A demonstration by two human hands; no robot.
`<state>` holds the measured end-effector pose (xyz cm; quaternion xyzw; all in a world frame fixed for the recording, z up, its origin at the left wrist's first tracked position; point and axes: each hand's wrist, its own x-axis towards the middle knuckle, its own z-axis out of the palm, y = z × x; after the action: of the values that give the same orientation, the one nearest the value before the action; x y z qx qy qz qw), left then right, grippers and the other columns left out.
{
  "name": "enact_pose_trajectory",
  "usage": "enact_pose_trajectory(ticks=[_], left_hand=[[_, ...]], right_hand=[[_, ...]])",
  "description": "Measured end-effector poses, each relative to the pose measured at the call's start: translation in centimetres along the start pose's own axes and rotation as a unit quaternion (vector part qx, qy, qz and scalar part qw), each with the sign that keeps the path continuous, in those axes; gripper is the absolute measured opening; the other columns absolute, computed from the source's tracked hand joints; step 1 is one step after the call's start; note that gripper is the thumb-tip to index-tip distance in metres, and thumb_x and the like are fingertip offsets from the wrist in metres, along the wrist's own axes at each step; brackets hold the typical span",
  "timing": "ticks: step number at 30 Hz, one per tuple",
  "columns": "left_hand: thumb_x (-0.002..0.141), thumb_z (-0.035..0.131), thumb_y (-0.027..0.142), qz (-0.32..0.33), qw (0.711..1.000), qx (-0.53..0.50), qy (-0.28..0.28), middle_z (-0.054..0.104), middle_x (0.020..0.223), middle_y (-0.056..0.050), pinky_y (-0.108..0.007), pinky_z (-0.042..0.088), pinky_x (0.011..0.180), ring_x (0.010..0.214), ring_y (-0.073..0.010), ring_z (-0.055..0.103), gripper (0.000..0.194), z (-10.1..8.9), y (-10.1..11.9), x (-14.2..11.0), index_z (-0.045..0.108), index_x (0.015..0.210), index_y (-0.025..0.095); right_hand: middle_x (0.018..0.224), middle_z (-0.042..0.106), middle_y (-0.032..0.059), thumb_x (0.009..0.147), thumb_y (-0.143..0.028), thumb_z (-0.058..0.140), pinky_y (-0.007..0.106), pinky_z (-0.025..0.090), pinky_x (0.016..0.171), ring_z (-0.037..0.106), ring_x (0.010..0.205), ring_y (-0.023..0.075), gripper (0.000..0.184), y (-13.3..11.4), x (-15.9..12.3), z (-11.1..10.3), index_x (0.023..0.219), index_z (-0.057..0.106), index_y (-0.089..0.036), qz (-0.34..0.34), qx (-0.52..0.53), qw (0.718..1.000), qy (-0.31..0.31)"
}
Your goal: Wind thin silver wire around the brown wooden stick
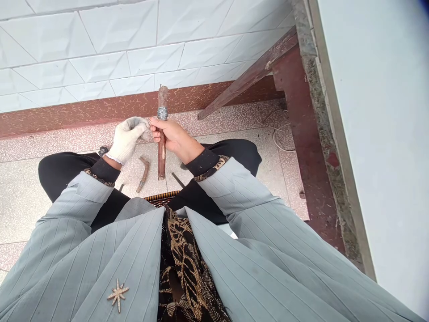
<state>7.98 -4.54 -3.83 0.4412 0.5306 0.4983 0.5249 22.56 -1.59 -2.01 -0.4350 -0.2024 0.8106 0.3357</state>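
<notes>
My right hand (172,136) is wrapped around a wooden stick (161,156) with brown, partly peeled bark, held roughly upright in the view. Just above that hand, a band of grey metal wire (162,112) is wound in several turns around the stick. My left hand (126,137), in a white knitted glove, is closed in a pinch beside my right thumb. A thin strand of wire seems to run between the fingertips; its end is too fine to make out. Below the left hand, a short curved piece of wood (143,174) lies on the floor.
A white tiled wall (140,40) with a reddish-brown skirting (67,109) stands in front. To the right are a dark red wooden frame (298,116) and a white surface (378,112). A pale cord (276,134) lies by the frame. A woven seat edge (162,197) shows between my legs.
</notes>
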Motion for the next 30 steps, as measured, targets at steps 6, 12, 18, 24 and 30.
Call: enact_pose_trajectory(ticks=[6, 12, 18, 24, 30], left_hand=[[0.088, 0.072, 0.02, 0.039, 0.995, 0.091, -0.02, 0.073, 0.082, -0.003, -0.025, 0.054, 0.069, 0.07, -0.0108, 0.063, 0.004, -0.7, 0.1, 0.0, 0.07, 0.086, 0.017], [0.088, 0.069, 0.022, 0.114, 0.963, 0.237, -0.062, 0.078, 0.098, -0.005, -0.034, 0.059, 0.091, 0.092, -0.0171, 0.071, 0.01, -1.7, -0.8, 0.2, 0.072, 0.098, 0.018], [0.091, 0.063, 0.016, 0.194, 0.915, 0.337, -0.108, 0.077, 0.107, -0.004, -0.036, 0.056, 0.098, 0.102, -0.0186, 0.07, 0.021, -2.3, -0.6, 0.5, 0.078, 0.105, 0.021], [0.093, 0.067, 0.024, 0.214, 0.895, 0.344, -0.187, 0.077, 0.104, -0.006, -0.035, 0.054, 0.091, 0.094, -0.0199, 0.07, 0.022, -3.5, 0.1, 1.5, 0.084, 0.106, 0.023], [0.088, 0.07, 0.021, 0.143, 0.925, 0.304, -0.18, 0.079, 0.1, -0.005, -0.034, 0.055, 0.097, 0.099, -0.021, 0.071, 0.013, -3.2, 0.6, 1.2, 0.081, 0.093, 0.021]], right_hand=[[0.057, 0.048, -0.0069, 0.108, -0.013, 0.059, 0.015, 0.028, 0.042, 0.037, 0.044, 0.0025, 0.034, -0.1, -0.1, 0.0, 0.075, 0.054, -0.016, 0.004, -0.022, 1.0, 0.013], [0.055, 0.047, -0.0064, 0.109, -0.011, 0.056, 0.014, 0.029, 0.042, 0.036, 0.043, 0.0023, 0.036, -0.2, -0.2, 0.0, 0.073, 0.053, -0.015, 0.029, -0.042, 0.998, 0.03], [0.054, 0.045, -0.0073, 0.108, -0.007, 0.047, 0.012, 0.025, 0.04, 0.031, 0.04, 0.0024, 0.035, -0.1, 0.2, -0.3, 0.074, 0.046, -0.018, 0.085, -0.031, 0.995, 0.028], [0.053, 0.043, -0.007, 0.107, -0.01, 0.045, 0.011, 0.025, 0.038, 0.029, 0.039, 0.0028, 0.033, -0.1, 0.3, -0.3, 0.075, 0.047, -0.019, 0.123, -0.021, 0.992, 0.031], [0.052, 0.043, -0.006, 0.104, -0.009, 0.048, 0.012, 0.026, 0.037, 0.029, 0.04, 0.0038, 0.034, 0.4, 0.7, -0.9, 0.071, 0.046, -0.02, 0.126, -0.058, 0.99, 0.007]])
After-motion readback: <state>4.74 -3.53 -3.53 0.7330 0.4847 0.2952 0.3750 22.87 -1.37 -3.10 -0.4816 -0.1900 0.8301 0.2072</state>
